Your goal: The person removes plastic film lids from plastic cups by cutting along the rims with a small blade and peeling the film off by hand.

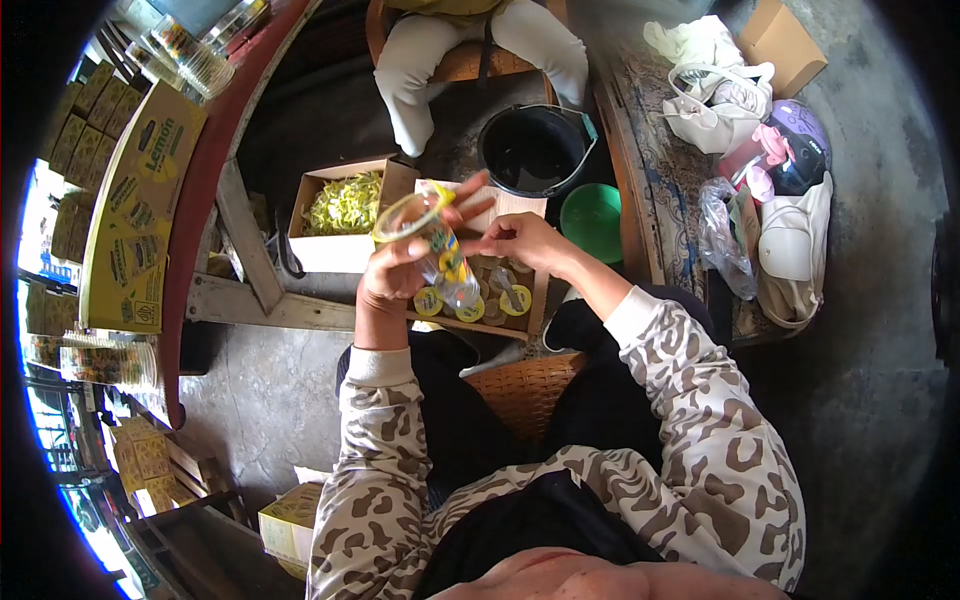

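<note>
My left hand (388, 272) is wrapped around a clear plastic cup (455, 270) with a colourful print and a yellow rim. The cup is tilted, its rim toward the upper left. Just right of it, my right hand (530, 242) has its fingers pinched together near the cup's side; whatever they hold is too small to make out. Below both hands, a shallow cardboard box (536, 312) contains several small cups with round yellow lids (468, 308). To the left stands a white carton (325, 255) full of yellow-green strips (343, 204).
A black bucket (535, 150) and a green basin (592, 222) stand ahead. Another person (480, 40) sits opposite. Stacked cups (110, 362) and a yellow lemon carton (142, 210) line the red-edged table on the left. Bags (790, 250) lie on the bench at right.
</note>
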A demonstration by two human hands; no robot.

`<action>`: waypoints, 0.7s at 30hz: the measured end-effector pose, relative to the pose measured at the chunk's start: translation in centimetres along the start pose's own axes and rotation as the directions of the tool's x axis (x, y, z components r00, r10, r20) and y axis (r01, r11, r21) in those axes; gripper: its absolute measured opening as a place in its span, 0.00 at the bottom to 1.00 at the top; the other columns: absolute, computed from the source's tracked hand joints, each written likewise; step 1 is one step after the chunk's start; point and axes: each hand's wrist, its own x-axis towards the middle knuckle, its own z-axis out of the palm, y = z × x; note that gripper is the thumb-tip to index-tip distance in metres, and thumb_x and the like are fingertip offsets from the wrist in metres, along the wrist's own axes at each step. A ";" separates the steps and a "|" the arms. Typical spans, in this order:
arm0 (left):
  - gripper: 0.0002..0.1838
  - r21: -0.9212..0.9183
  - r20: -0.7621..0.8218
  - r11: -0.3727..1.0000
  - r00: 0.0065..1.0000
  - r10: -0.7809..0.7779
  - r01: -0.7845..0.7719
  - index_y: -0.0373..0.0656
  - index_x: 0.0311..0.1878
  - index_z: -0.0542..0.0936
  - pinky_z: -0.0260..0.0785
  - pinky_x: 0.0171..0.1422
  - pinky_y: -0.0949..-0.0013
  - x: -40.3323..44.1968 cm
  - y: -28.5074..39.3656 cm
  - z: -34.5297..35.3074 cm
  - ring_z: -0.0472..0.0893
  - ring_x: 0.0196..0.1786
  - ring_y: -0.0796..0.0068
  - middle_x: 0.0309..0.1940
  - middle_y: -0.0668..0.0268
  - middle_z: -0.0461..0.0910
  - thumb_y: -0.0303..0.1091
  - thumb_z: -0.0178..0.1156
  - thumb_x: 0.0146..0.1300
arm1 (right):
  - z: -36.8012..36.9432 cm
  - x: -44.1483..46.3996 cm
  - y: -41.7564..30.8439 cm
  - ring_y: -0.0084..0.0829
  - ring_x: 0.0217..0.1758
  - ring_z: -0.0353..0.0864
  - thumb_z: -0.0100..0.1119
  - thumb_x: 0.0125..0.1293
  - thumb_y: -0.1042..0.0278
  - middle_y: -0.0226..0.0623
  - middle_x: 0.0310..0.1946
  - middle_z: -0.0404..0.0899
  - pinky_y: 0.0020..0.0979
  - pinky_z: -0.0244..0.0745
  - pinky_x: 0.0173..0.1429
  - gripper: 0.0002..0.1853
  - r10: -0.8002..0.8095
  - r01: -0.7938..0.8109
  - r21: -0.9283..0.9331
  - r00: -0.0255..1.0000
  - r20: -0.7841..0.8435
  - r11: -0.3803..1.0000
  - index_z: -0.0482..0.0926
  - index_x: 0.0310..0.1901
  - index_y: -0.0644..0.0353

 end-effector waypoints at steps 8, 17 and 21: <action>0.28 0.149 -0.412 0.982 0.896 0.168 -0.116 0.31 0.62 0.73 0.74 0.65 0.55 -0.4 0.9 -2.7 0.78 0.64 0.56 0.62 0.49 0.77 0.37 0.66 0.63 | 1.4 5.3 13.1 0.40 0.37 0.86 0.75 0.53 0.64 0.42 0.31 0.86 0.39 0.79 0.44 0.12 -0.048 -0.044 -0.492 0.984 -0.173 0.870 0.83 0.31 0.60; 0.26 0.254 -0.526 0.963 0.823 0.217 -0.092 0.33 0.60 0.72 0.72 0.63 0.61 -0.6 2.2 -2.2 0.80 0.57 0.64 0.58 0.50 0.80 0.33 0.68 0.62 | 5.3 3.3 24.5 0.57 0.49 0.81 0.53 0.64 0.67 0.53 0.42 0.80 0.54 0.76 0.54 0.09 0.044 -0.135 -0.846 0.990 -0.131 0.516 0.80 0.40 0.60; 0.20 0.380 -0.495 0.924 0.832 0.250 -0.051 0.37 0.51 0.75 0.71 0.59 0.68 0.4 1.7 -2.0 0.80 0.51 0.73 0.53 0.53 0.83 0.29 0.71 0.59 | 5.9 3.2 26.4 0.58 0.50 0.80 0.57 0.65 0.62 0.54 0.47 0.78 0.53 0.76 0.56 0.13 0.079 -0.265 -0.854 0.963 -0.257 0.448 0.80 0.45 0.61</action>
